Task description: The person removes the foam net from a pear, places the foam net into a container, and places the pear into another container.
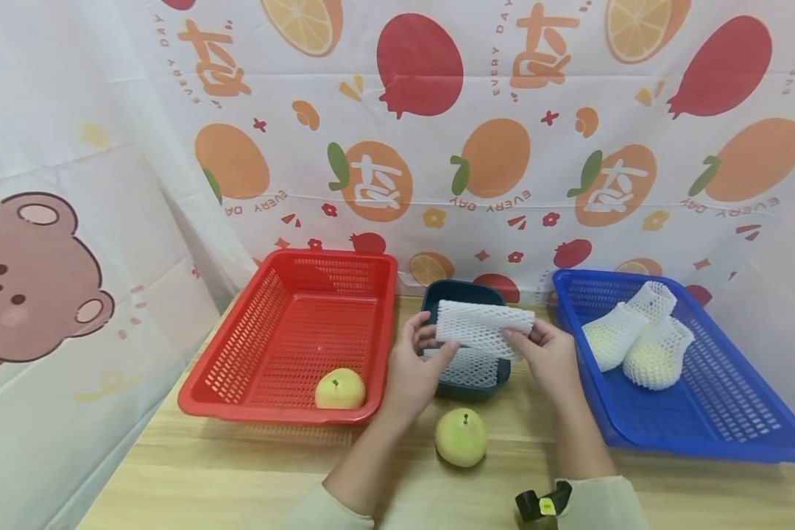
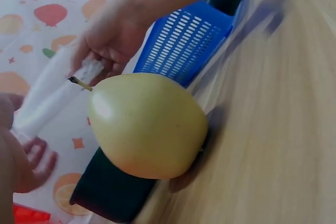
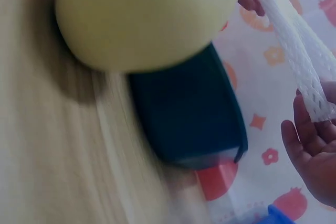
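Observation:
A flattened white foam fruit net (image 1: 480,324) is stretched sideways between my two hands, above the dark green bin (image 1: 469,392). My left hand (image 1: 414,368) pinches its left end, thumb in front. The right hand (image 1: 548,361) grips the opposite end between thumb and fingers. More foam netting (image 1: 469,366) lies inside the bin, partly hidden behind the held piece. A yellow-green pear (image 1: 461,438) stands upright on the table between my forearms, stem up. In the left wrist view the pear (image 2: 149,124) looms large in front of both hands.
At left a red basket (image 1: 291,414) has one pear (image 1: 340,389) in its near right corner. The blue basket (image 1: 709,442) at right contains several net-wrapped fruits (image 1: 656,353). A printed cloth (image 1: 430,147) hangs behind the wooden table (image 1: 238,471).

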`<state>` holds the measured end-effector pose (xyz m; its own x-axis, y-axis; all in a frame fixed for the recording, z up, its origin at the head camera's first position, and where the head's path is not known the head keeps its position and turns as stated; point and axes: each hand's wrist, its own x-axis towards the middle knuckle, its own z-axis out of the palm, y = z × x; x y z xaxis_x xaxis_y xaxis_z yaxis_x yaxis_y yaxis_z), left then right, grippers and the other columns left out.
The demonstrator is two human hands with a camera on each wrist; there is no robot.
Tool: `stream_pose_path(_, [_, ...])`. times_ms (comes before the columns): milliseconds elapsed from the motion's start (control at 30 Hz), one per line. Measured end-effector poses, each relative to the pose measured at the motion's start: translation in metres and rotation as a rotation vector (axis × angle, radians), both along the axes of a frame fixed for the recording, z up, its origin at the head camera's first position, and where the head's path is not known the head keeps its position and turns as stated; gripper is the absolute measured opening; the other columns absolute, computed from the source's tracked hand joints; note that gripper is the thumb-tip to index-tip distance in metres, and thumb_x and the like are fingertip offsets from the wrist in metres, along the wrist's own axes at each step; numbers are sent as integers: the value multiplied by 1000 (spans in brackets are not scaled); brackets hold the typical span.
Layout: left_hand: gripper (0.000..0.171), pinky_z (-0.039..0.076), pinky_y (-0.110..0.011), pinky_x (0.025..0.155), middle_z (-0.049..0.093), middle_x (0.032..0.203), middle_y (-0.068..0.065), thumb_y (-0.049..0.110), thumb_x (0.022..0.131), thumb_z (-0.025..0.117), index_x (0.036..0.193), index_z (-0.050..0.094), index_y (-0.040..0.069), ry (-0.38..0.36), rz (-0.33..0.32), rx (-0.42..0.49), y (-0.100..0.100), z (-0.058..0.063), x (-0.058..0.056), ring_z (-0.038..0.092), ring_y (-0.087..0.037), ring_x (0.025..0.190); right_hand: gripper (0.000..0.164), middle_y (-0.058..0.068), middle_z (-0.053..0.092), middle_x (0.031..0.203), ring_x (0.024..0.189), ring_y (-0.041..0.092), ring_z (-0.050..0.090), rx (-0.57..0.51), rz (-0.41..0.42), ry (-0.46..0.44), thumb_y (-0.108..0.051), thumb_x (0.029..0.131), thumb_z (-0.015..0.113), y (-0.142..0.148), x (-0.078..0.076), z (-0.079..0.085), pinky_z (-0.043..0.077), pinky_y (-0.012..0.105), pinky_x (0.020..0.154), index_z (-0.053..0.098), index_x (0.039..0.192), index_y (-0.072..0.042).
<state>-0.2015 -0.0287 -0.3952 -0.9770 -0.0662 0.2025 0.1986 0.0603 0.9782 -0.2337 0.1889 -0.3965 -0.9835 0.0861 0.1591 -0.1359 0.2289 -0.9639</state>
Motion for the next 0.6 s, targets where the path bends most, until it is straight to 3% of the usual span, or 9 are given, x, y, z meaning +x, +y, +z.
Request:
stream_pose_path(100, [66,53,-45,93,58,133,-6,30,89,73,146,41,17,-26,-45,-128,0,2,3,56,-25,117,42,11,72,109,89,4,68,14,-26,-1,-27,90,74,3,-13,-4,56,17,77,65,123,-3])
stream_pose_path(233, [62,53,-47,93,56,135,-8,28,90,72,145,43,16,-3,-64,-236,1,1,4,54,-24,118,48,13,71,115,94,9,68,86,-23,-33,-37,89,73,1,-28,-7,55,18,79,65,125,-7])
stream_pose_path(367, [56,52,-46,95,56,136,-6,26,92,70,142,48,14,40,-67,-362,1,-2,4,54,-24,119,51,10,71,114,99,20,66,229,-1,-81,-48,88,70,-2,-40,-9,56,31,88,66,124,-12])
stream_pose_path(467, [48,50,-44,99,59,133,-3,29,93,68,136,56,14,73,-59,-532,2,-5,5,56,-23,121,45,12,72,112,98,24,66,327,27,-68,-43,90,69,-7,-49,-11,55,42,91,67,121,-10])
stream_pose_path(600, [38,49,-42,102,63,130,-2,34,95,65,127,64,15,94,-90,-721,4,-9,6,58,-21,122,39,14,72,108,93,25,65,447,51,-31,-34,92,70,-14,-59,-16,56,43,87,67,119,-6])
